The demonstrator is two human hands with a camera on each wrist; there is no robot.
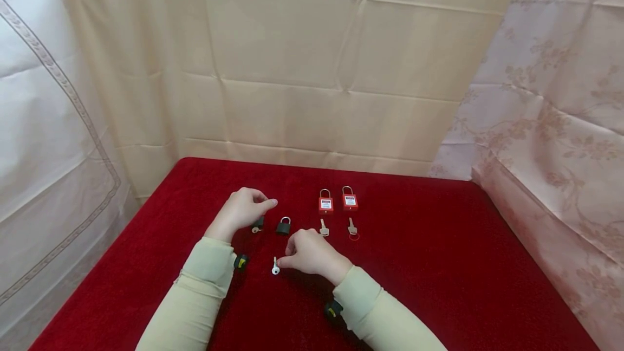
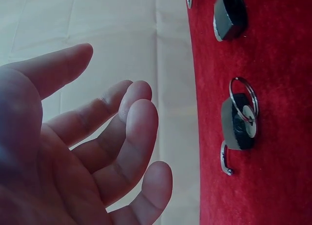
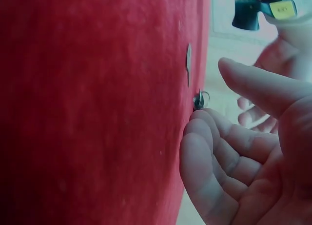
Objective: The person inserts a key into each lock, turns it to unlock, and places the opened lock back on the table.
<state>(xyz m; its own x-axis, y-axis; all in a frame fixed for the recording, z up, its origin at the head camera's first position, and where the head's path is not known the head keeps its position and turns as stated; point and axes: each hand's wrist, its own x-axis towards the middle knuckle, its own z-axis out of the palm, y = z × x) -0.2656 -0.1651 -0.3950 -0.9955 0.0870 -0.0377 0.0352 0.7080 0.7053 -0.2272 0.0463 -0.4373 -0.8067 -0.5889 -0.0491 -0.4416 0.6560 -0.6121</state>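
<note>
My left hand (image 1: pixel 244 209) hovers by a black padlock (image 1: pixel 260 221) that has a key in it; in the left wrist view this padlock (image 2: pixel 235 122) has a ring on its key and its shackle swung out. The left fingers (image 2: pixel 142 122) are loosely bent with nothing between them. A second black padlock (image 1: pixel 283 227) stands to its right. Nearer the front, a silver key (image 1: pixel 275 268) lies on the red cloth beside my right hand (image 1: pixel 312 253). In the right wrist view the right hand (image 3: pixel 243 147) is relaxed, thumb apart from the fingers, holding nothing.
Two red padlocks, one (image 1: pixel 326 205) left of the other (image 1: pixel 350 201), lie further right with shackles pointing back. Below them are two keys (image 1: pixel 324 228) (image 1: pixel 352 226), the right one with a red ring (image 1: pixel 354 237). Curtains (image 1: pixel 312 69) hang behind the table (image 1: pixel 429 264).
</note>
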